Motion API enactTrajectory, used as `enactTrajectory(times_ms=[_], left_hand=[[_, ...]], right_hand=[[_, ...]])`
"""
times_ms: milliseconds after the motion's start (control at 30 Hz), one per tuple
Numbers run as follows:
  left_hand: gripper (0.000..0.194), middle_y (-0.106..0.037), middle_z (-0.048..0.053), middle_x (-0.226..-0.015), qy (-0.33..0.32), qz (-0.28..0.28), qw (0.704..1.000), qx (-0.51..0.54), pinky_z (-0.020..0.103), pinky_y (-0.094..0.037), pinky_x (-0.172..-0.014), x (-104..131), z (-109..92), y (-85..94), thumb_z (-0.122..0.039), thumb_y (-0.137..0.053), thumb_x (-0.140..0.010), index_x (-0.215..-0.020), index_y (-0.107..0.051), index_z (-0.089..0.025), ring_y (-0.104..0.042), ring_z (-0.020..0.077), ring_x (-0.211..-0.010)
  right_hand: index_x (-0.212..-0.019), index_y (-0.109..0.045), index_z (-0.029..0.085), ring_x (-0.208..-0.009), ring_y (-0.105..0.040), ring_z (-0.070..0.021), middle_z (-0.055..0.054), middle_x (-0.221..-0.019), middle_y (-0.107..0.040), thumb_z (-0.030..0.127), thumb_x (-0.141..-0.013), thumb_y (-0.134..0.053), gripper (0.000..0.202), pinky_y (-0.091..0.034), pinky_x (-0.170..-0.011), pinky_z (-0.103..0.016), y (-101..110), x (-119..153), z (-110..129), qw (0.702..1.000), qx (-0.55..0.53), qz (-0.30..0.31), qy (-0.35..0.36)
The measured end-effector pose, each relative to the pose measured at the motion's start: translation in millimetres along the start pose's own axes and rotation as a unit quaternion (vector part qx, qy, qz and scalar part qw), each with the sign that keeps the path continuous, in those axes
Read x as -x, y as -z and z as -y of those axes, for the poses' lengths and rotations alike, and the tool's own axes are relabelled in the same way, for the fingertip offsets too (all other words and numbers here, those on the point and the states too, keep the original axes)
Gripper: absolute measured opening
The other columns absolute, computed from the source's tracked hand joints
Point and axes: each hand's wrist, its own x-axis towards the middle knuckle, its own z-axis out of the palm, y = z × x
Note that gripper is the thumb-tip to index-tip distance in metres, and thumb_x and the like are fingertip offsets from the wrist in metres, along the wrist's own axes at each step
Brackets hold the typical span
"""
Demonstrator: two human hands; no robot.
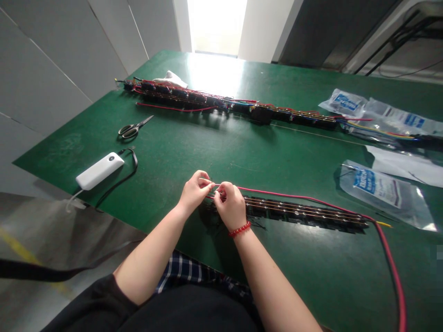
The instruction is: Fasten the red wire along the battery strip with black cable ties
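A long black wired strip [297, 213] with thin copper-coloured lines lies near the table's front edge. Along its far side runs a red cable [287, 194], which bends down past the strip's right end. At the strip's left end, my left hand [195, 191] pinches the red cable's end region between thumb and fingertips. Close beside it, almost touching, my right hand [231, 203] has its fingers curled together over the strip and cable; what they grip is too small to make out. A small dark tie end sticks up between the hands.
Black-handled scissors [133, 129] and a white power bank [100, 170] with a black cord lie at the left. A longer wired assembly [207, 102] crosses the back. Plastic bags [384, 191] and white paper [408, 163] lie at the right.
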Motion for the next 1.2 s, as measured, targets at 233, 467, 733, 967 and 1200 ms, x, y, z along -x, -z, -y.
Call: enactTrajectory(times_ms=[233,467,733,967,1200], left_hand=[[0.015,-0.073,0.003,-0.084,-0.001,0.019,0.999,0.034,0.027,-0.055,-0.074,-0.6,0.2,-0.2,-0.031,-0.066,-0.079,-0.087,-0.065,-0.018,-0.07,0.0164,-0.082],[0.011,-0.073,0.001,-0.087,-0.065,0.013,0.996,-0.051,0.026,-0.054,-0.074,5.5,-3.3,1.6,-0.022,-0.061,-0.081,-0.088,-0.07,-0.021,-0.067,0.0141,-0.078],[0.013,-0.072,0.001,-0.089,-0.146,-0.022,0.975,-0.164,0.025,-0.053,-0.074,8.1,-5.4,1.3,-0.015,-0.059,-0.082,-0.084,-0.07,-0.022,-0.066,0.0134,-0.08],[0.013,-0.072,0.002,-0.087,-0.19,-0.045,0.965,-0.175,0.024,-0.055,-0.073,7.4,1.9,-0.6,-0.014,-0.06,-0.083,-0.083,-0.071,-0.021,-0.066,0.013,-0.078],[0.014,-0.072,0.003,-0.087,-0.215,-0.044,0.96,-0.175,0.025,-0.056,-0.073,7.4,2.0,-0.2,-0.014,-0.059,-0.084,-0.084,-0.071,-0.021,-0.066,0.0141,-0.08]], right_hand=[[-0.097,-0.047,0.023,-0.072,-0.058,-0.0155,0.0,-0.082,-0.062,0.012,-0.082,-0.054,0.02,-0.047,-0.067,-0.027,0.8,-0.3,-2.2,0.999,-0.031,0.023,-0.012],[-0.093,-0.047,0.023,-0.071,-0.057,-0.0152,0.0,-0.081,-0.06,0.013,-0.083,-0.054,0.016,-0.048,-0.068,-0.027,0.9,0.8,-3.4,0.999,-0.039,0.02,-0.008],[-0.091,-0.047,0.023,-0.07,-0.056,-0.0147,0.0,-0.08,-0.059,0.016,-0.085,-0.054,0.012,-0.048,-0.068,-0.027,0.6,2.3,-3.3,0.999,-0.043,0.006,-0.016],[-0.09,-0.047,0.024,-0.07,-0.056,-0.0149,0.0,-0.08,-0.058,0.016,-0.084,-0.054,0.012,-0.047,-0.067,-0.027,0.2,2.2,-3.9,0.999,-0.047,0.012,-0.021],[-0.089,-0.047,0.024,-0.07,-0.055,-0.015,0.0,-0.079,-0.058,0.017,-0.084,-0.054,0.011,-0.047,-0.067,-0.028,0.8,1.8,-3.2,0.999,-0.047,0.011,-0.024]])
